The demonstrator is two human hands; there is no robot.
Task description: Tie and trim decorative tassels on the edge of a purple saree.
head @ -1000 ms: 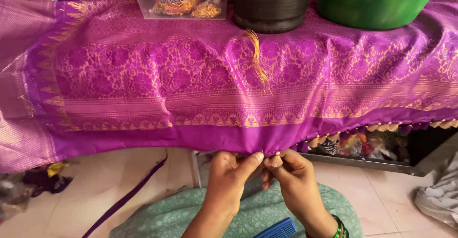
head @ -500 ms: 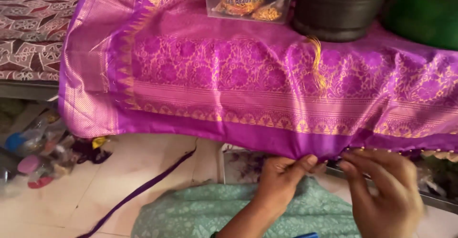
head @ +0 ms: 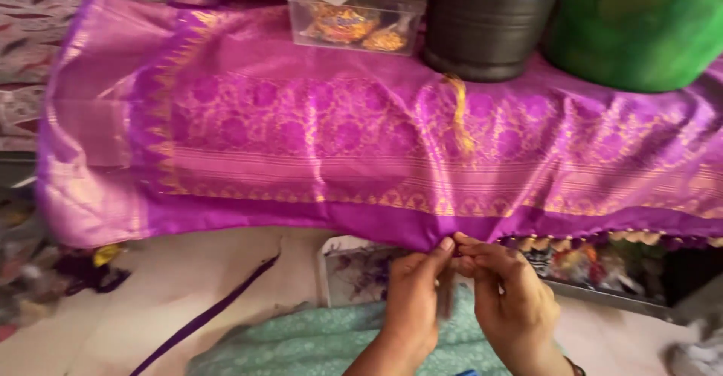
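Note:
A purple silk cloth (head: 316, 142) with gold woven patterns lies draped over a low surface, its lower edge hanging toward me. My left hand (head: 413, 301) and my right hand (head: 508, 301) meet at that lower edge, both pinching the hem between thumb and fingers. To the right of my hands the hem carries a row of small gold and purple tassels (head: 602, 238). A loose bundle of yellow thread (head: 459, 120) lies on the cloth above my hands.
On the cloth at the back stand a clear plastic box (head: 354, 10) with gold items, a black round pot (head: 489, 22) and a green tub (head: 640, 25). A purple strip (head: 203, 316) lies on the pale floor. Green patterned fabric (head: 324, 342) covers my lap.
My right hand has come back to the hem beside my left hand. The view has shifted right and closer.

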